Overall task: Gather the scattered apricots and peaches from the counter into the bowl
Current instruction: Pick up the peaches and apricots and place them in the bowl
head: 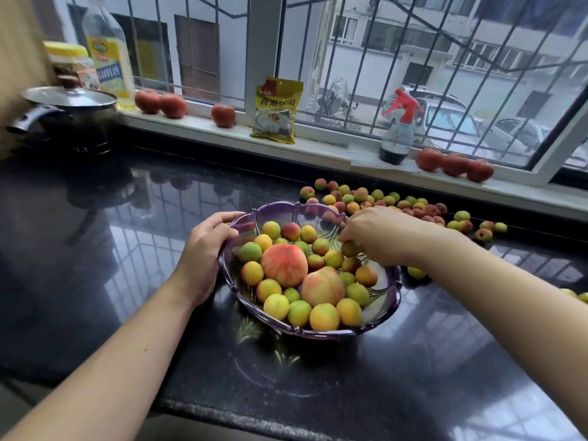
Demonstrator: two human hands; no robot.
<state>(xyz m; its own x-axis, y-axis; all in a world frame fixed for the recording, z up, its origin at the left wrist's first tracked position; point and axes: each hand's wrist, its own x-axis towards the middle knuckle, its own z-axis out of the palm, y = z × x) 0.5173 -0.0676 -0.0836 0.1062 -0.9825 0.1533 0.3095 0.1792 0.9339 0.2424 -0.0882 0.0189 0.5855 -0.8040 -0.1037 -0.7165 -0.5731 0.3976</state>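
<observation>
A clear purple scalloped bowl (pixel 386 308) stands on the black counter, holding two large peaches (pixel 284 265) and several small yellow-green apricots. My left hand (pixel 203 249) grips the bowl's left rim. My right hand (pixel 378 233) hovers over the bowl's right side, its fingertips pinching an apricot (pixel 349 248) just above the fruit pile. Several more apricots (pixel 381 200) lie scattered on the counter behind and to the right of the bowl, reaching toward the sill. One apricot (pixel 415 272) sits under my right forearm.
A lidded black pot (pixel 68 117) stands at the back left. On the windowsill are an oil bottle (pixel 106 49), a yellow packet (pixel 276 111), a red-topped spray bottle (pixel 397 128) and red tomatoes (pixel 455 163). More apricots (pixel 576 295) lie at the far right edge.
</observation>
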